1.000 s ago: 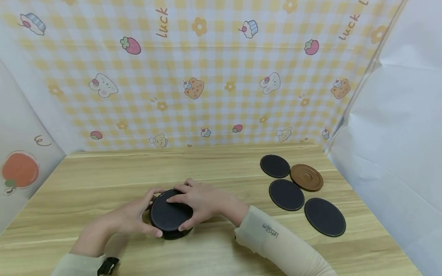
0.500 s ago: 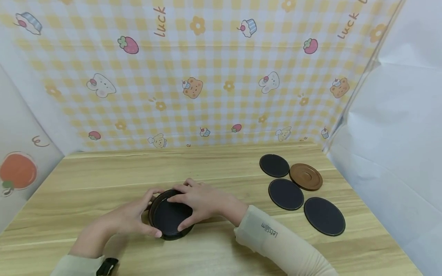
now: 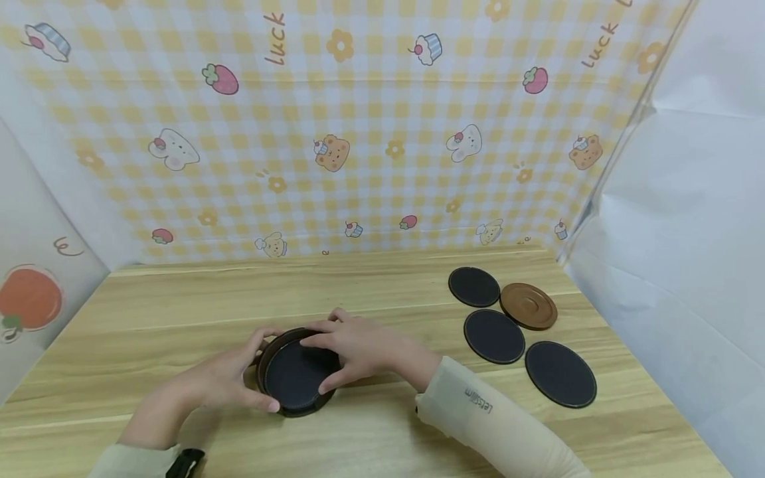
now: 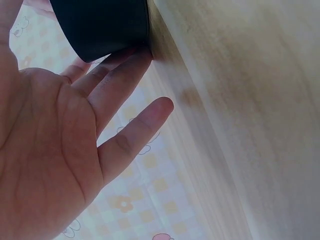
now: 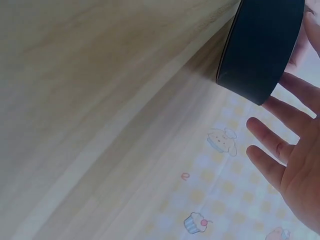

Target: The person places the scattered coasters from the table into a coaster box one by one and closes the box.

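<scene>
A round black coaster holder (image 4: 107,25) stands on the wooden table, its brown inner wall showing at the left in the head view. A black stitched coaster (image 3: 297,377) lies inside it, below the rim. My left hand (image 3: 224,380) holds the holder from the left, thumb at the front and fingers round the far side. Over the right rim, my right hand (image 3: 362,348) has its fingers spread and loosely bent. Its fingertips reach over the coaster; whether they touch it, I cannot tell. In the right wrist view, the holder's wall is close to those fingers (image 5: 285,112).
To the right lie three black coasters, one at the back (image 3: 474,287), one in the middle (image 3: 494,336) and one nearer (image 3: 560,374). Beside them is a brown round disc (image 3: 528,306) with raised rings. A checked cloth (image 3: 370,186) hangs behind the table (image 3: 197,299).
The black coaster has gone down from the top of the holder to inside it, baring the inner wall. My right hand has shifted slightly right; my left hand stays in place.
</scene>
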Demonstrator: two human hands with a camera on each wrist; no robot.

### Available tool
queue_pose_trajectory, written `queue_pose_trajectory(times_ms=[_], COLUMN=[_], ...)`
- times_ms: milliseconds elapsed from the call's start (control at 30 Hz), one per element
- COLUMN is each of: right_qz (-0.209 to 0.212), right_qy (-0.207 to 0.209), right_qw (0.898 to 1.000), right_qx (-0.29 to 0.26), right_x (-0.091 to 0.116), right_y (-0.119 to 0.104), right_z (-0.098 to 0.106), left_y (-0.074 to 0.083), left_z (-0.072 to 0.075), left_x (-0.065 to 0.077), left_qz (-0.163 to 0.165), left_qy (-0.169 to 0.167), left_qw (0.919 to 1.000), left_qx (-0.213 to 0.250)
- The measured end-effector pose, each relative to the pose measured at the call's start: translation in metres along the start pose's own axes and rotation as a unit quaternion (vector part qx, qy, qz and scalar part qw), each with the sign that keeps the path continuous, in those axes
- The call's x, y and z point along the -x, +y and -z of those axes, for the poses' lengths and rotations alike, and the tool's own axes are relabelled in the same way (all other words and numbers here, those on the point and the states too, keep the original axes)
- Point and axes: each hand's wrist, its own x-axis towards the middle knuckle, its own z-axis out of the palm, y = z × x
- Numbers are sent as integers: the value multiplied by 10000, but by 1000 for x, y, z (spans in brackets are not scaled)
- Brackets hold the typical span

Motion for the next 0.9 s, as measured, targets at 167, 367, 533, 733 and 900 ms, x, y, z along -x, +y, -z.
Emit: queue_pose_trajectory(times_ms=[167, 367, 533, 733, 900], right_qz=[-26, -109, -197, -343, -483], right_qy=[36, 182, 286, 279, 310], right_qw=[9999, 9992, 9989, 9978, 9956], right_qx=[-144, -338, -304, -486, -743], right_x=[9, 24, 37, 58, 76], right_y=[7, 15, 22, 30, 35], right_z=[-1, 1, -1, 0, 1], left_y=[0, -1, -2, -1, -1], left_z=[0, 0, -1, -2, -2], left_x=[1, 2, 1, 1, 1], left_qz=[-80, -258, -316, -336, -288], left_qy=[34, 116, 203, 218, 208], left_qw=[10000, 9995, 9991, 9989, 9991], left_qx=[-15, -102, -212, -248, -251])
